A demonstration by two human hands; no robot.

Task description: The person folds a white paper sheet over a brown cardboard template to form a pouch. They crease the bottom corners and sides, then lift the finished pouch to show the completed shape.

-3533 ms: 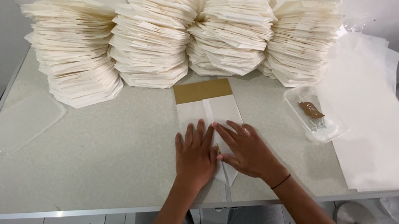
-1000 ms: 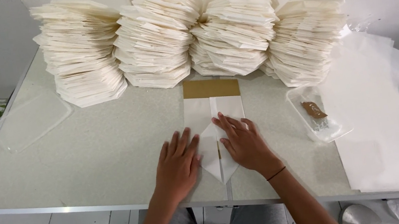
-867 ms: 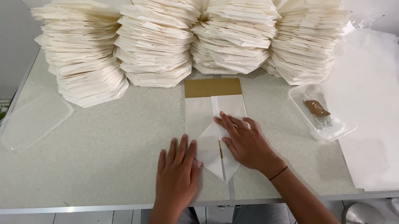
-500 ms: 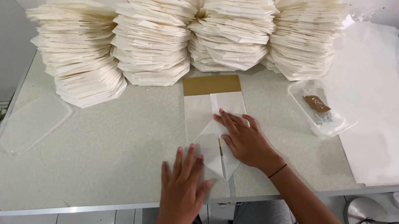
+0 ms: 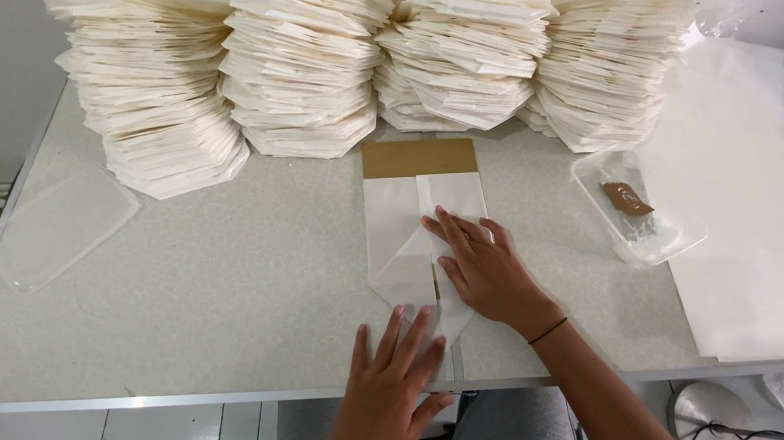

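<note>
Left of the folded paper sheet (image 5: 426,246), a clear lid (image 5: 60,225) lies flat. My left hand (image 5: 388,382) hovers at the sheet's near tip, fingers spread, holding nothing. My right hand (image 5: 481,269) presses flat on the sheet, fingers spread.

A flat white paper bag with a brown kraft band across its far end (image 5: 426,236) lies on the speckled grey worktop (image 5: 219,283), just in front of the tall stacks of folded cream paper bags (image 5: 390,49). Its long axis runs from the stacks toward the worktop's near edge. A seam runs down its middle, and the near end is folded into a point, with slanted creases meeting near the centre line. That pointed end sits close to the worktop's near edge. The bag lies pressed flat.
</note>
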